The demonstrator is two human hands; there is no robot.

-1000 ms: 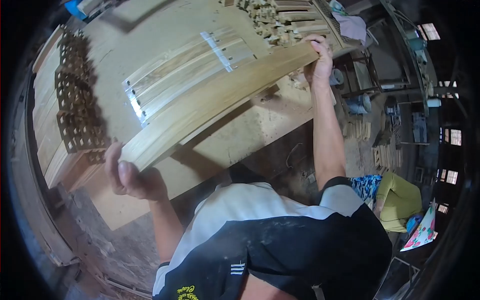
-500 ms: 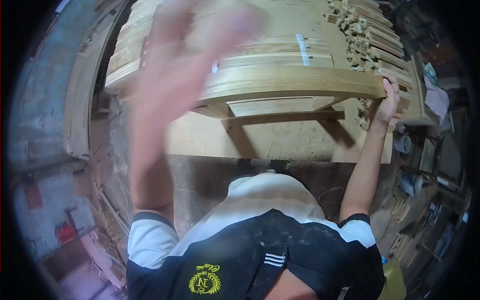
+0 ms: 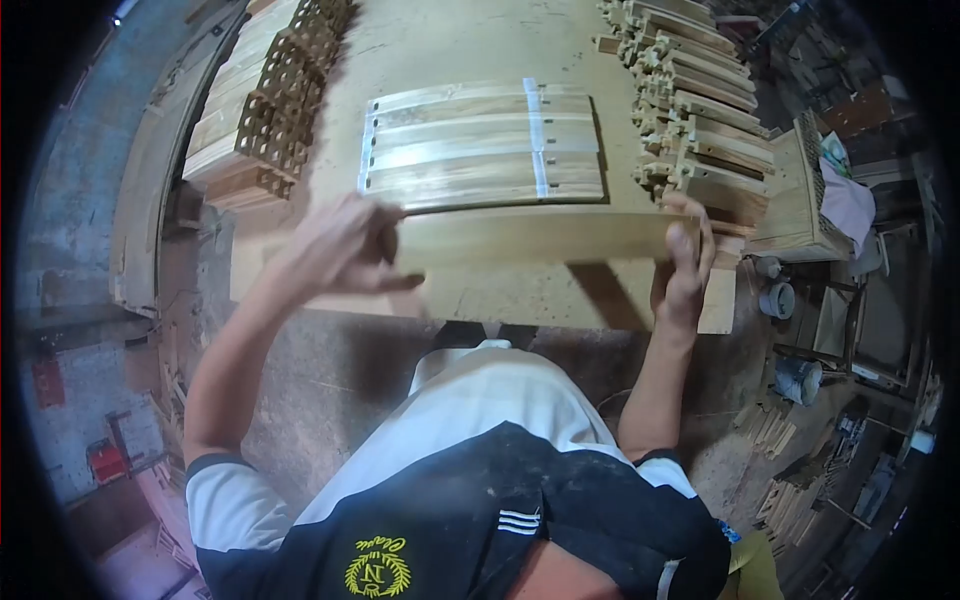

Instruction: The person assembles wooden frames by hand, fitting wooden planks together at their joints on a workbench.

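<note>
A wooden frame (image 3: 540, 238), its long flat rail facing me, is held level above the near part of the worktable (image 3: 480, 295). My left hand (image 3: 345, 245) is at its left end, fingers curled over the rail and thumb stretched below. At the right end, my right hand (image 3: 685, 260) grips it between thumb and fingers. The frame's lower parts are blurred or hidden. Just beyond it, several pale slats (image 3: 460, 145) lie side by side as a panel, with whitish strips across them.
Slotted wooden pieces (image 3: 270, 110) are stacked on the table's left. Several notched wooden parts (image 3: 700, 110) are piled along the right. A wooden box (image 3: 800, 200) with a cloth (image 3: 848, 195) stands beyond them. Buckets (image 3: 797, 378) and wood offcuts (image 3: 768, 430) are on the floor at right.
My left hand, raised and blurred before, has come down to the frame's left end. The frame has turned so its legs no longer show plainly, and the slat panel behind is now uncovered.
</note>
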